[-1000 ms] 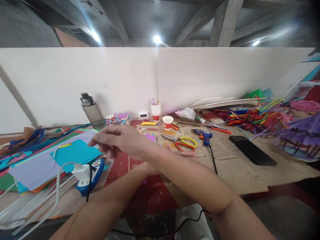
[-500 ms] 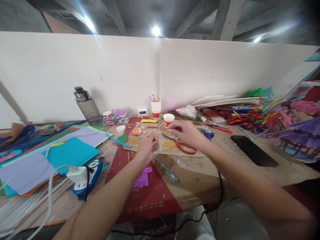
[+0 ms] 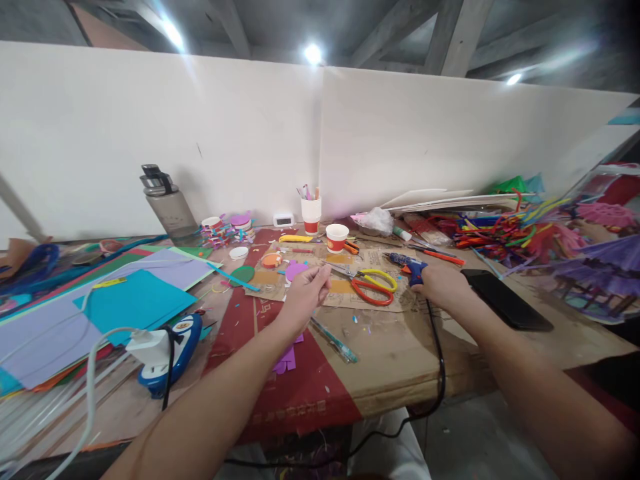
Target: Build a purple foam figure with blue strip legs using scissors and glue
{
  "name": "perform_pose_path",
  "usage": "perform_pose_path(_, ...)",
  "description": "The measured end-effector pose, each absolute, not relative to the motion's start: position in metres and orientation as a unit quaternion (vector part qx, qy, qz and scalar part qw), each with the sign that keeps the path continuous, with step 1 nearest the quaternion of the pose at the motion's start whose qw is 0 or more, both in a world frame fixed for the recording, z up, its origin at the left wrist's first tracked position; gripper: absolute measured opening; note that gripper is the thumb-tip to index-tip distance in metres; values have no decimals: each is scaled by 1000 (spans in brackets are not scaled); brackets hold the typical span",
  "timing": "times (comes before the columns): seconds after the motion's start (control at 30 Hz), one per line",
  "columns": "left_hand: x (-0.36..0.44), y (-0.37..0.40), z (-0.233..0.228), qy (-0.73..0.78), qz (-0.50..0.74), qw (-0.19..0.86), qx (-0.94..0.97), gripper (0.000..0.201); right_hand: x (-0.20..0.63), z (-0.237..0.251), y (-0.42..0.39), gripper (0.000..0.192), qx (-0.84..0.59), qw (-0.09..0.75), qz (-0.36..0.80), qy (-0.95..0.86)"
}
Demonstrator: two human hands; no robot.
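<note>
My right hand (image 3: pixel 440 288) had moved to the blue glue gun (image 3: pixel 406 268), grip closed on its handle; left hand (image 3: pixel 305 298) pinched narrow; red table-cover (image 3: pixel 295 393) print unreadable.

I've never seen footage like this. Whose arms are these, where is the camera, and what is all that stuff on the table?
No machine here: a person wears a camera on the head, looking forward and down, so the two bare arms are their own. The right hand closes around the handle of a blue glue gun, whose black cord trails off the table edge. The left hand is curled, fingertips pinched together; whether it holds anything is too small to tell. On the cardboard-covered table lie orange and yellow scissors, a red-and-white paper cup, a black phone, a water bottle, coloured paper sheets and a heap of pipe cleaners.
</note>
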State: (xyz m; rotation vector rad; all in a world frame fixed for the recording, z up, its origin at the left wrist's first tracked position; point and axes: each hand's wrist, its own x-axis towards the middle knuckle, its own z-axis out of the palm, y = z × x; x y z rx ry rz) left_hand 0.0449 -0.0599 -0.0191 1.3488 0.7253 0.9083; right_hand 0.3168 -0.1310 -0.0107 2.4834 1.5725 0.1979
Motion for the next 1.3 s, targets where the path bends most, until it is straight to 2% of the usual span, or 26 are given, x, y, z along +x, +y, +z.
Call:
perform_pose_path(0.27, 46, -61, -21, 320, 378, 605, 624, 48, 330, -9, -129, 21, 801, 104, 46, 588)
perform_pose_path(0.4, 46, -62, -21, 317, 368, 604, 632, 47, 334, -8, -129, 19, 769, 79, 65, 631)
perform_pose_path(0.47, 46, -60, -22, 316, 365, 604, 634, 46, 335, -2, -132, 19, 764, 14, 55, 642)
perform_pose_path(0.63, 48, -60, -24, 295, 380, 626, 614, 40, 312, 34, -152, 31, 659, -300, -59, 688)
perform_pose_path(0.67, 48, -61, -24, 275, 378, 641, 609, 39, 302, 41, -155, 33, 641, -339, -66, 686)
perform_pose_path(0.73, 49, -65, -21, 219, 352, 678, 607, 53, 284, 49, -158, 32, 622, -371, -69, 686)
perform_pose_path(0.8, 49, -70, -19, 168, 305, 710, 612, 70, 272, 49, -154, 28, 620, -353, -43, 699)
perform_pose_path(0.83, 49, -71, -19, 157, 283, 719, 615, 72, 271, 46, -151, 25, 629, -331, -20, 703)
perform_pose_path(0.9, 49, -71, -20, 173, 259, 722, 618, 68, 276, 35, -145, 20, 662, -278, 34, 695)
perform_pose_path(1.0, 49, -66, -23, 244, 291, 707, 597, 54, 299, 17, -141, 21, 746, -185, 83, 634)
perform_pose_path(1.2, 47, -55, -24, 296, 371, 704, 528, 44, 327, -9, -151, 23, 765, -69, 34, 639)
perform_pose_path(1.3, 46, -54, -23, 300, 374, 697, 534, 42, 327, -15, -156, 22, 760, -42, 60, 646)
